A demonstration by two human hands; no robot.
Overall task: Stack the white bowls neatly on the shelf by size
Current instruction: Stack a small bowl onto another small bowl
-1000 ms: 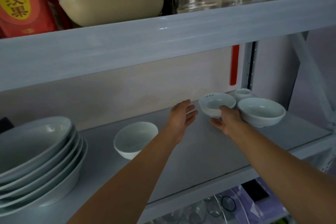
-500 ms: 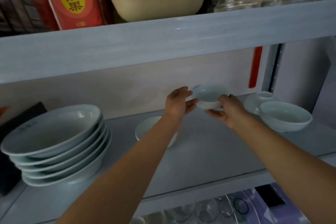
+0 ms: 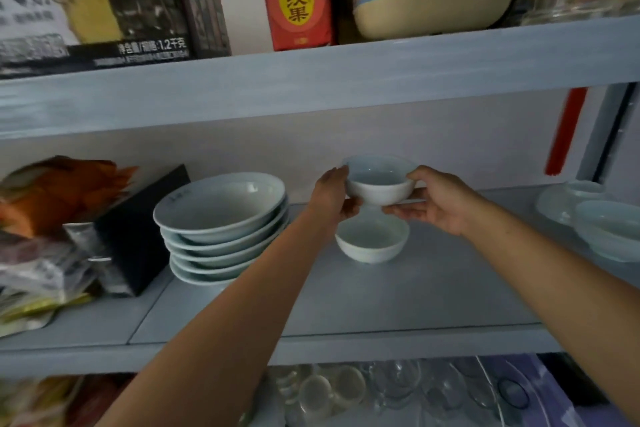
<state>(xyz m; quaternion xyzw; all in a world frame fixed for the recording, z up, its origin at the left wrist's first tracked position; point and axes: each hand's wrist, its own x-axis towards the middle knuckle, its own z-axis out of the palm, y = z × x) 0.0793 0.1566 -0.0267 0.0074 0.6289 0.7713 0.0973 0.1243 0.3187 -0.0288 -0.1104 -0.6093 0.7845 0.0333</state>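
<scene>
Where pale wall (image 3: 242, 146) backs grey shelf (image 3: 381, 305), bowl stack (image 3: 221, 218) stands.

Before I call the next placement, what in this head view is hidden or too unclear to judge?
- Head view, held bowl: base covered by fingers of the left hand and right hand.
- Head view, shelf bowl: far rim hidden behind held bowl and hands.
- Head view, right-side bowls: blurred and cut by the frame edge; count unclear.
- Head view, wide bowl stack: bottom right covered by the left forearm.
</scene>
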